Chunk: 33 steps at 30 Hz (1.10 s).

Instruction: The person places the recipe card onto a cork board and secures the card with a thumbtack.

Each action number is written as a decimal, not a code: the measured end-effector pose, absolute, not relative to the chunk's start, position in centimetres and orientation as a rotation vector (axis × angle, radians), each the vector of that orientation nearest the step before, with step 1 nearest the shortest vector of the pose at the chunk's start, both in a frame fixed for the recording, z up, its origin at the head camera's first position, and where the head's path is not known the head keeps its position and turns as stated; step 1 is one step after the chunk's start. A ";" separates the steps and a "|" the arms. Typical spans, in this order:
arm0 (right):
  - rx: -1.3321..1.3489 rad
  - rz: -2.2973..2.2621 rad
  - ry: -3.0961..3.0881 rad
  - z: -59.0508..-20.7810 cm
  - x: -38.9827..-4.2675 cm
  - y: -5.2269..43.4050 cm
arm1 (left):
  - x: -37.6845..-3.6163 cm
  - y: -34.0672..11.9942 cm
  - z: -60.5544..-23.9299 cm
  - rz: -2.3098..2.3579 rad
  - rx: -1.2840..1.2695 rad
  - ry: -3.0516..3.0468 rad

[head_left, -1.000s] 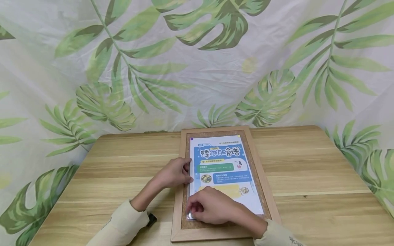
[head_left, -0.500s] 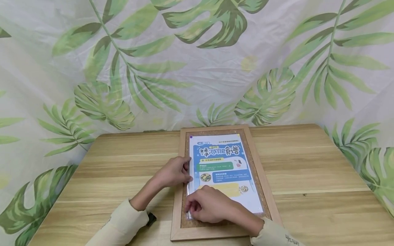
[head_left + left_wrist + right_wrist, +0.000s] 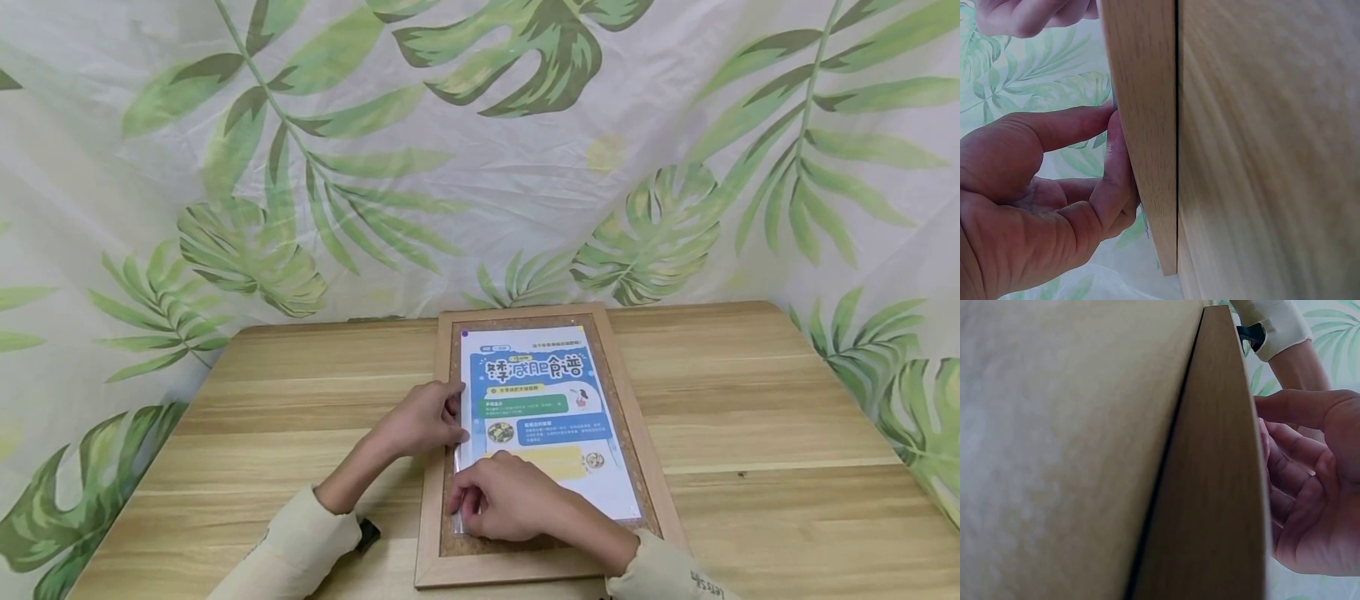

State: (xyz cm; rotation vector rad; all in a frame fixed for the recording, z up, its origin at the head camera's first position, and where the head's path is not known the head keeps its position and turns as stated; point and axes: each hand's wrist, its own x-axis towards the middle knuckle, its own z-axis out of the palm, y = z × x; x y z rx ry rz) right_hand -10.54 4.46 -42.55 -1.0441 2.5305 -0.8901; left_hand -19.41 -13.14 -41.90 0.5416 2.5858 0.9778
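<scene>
wooden table (image 3: 750,417), framed corkboard (image 3: 645,467) flat on it

The poster (image 3: 546,417) under my hands was white with blue, green and yellow panels. Its frame (image 3: 645,433) was pale wood around brown cork, the table (image 3: 750,417) light striped wood, the curtain (image 3: 480,150) white with green leaves.
</scene>
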 end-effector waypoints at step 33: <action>-0.975 -0.936 2.521 -42.4 -10.3 5.2 | -19.2 -13.2 -41.8 0.961 0.556 2.601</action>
